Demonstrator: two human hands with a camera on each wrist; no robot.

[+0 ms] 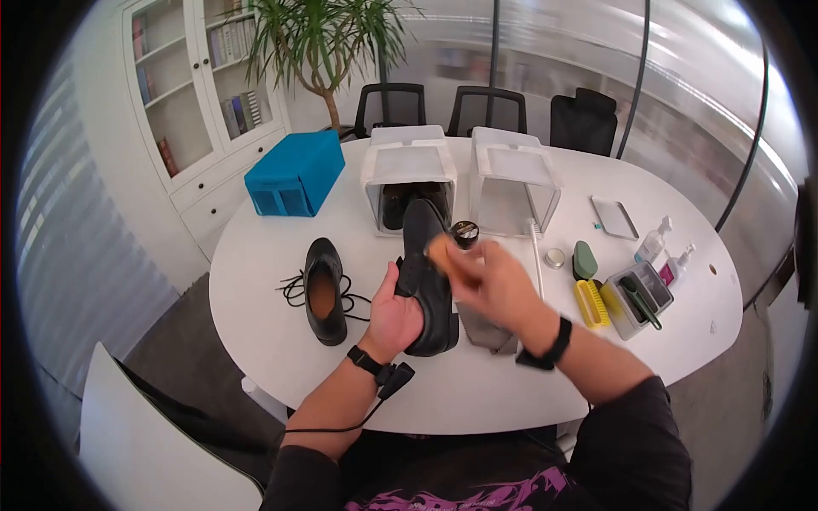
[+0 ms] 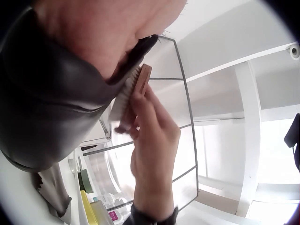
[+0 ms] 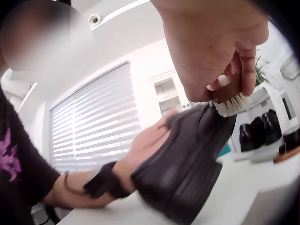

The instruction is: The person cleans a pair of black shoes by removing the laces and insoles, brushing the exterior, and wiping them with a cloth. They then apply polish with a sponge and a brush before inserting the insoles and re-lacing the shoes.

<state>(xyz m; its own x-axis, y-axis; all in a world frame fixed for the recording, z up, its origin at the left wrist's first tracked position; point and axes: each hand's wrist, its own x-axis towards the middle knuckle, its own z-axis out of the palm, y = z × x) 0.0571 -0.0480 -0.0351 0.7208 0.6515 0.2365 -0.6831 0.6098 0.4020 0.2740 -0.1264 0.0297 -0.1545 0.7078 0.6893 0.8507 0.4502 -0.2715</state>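
My left hand (image 1: 397,319) holds a black leather shoe (image 1: 417,228) above the table, its fingers hidden in the shoe's opening. My right hand (image 1: 504,288) grips a wooden shoe brush (image 1: 445,258) close against the side of the shoe. White bristles (image 3: 229,108) face the leather by the shoe's opening in the right wrist view. From the left wrist, the brush's wooden back (image 2: 144,78) shows between thumb and fingers. The matching black shoe (image 1: 323,298), with tan insole and loose laces, lies on the table left of my left hand.
Behind the raised shoe stand two clear-fronted boxes (image 1: 409,157), one with dark shoes inside, and a blue box (image 1: 298,170). A round tin (image 1: 465,228) and grey cloth (image 1: 487,335) lie nearby. Rightward are green (image 1: 584,258) and yellow brushes (image 1: 589,303), a caddy (image 1: 625,319) and bottles (image 1: 653,243).
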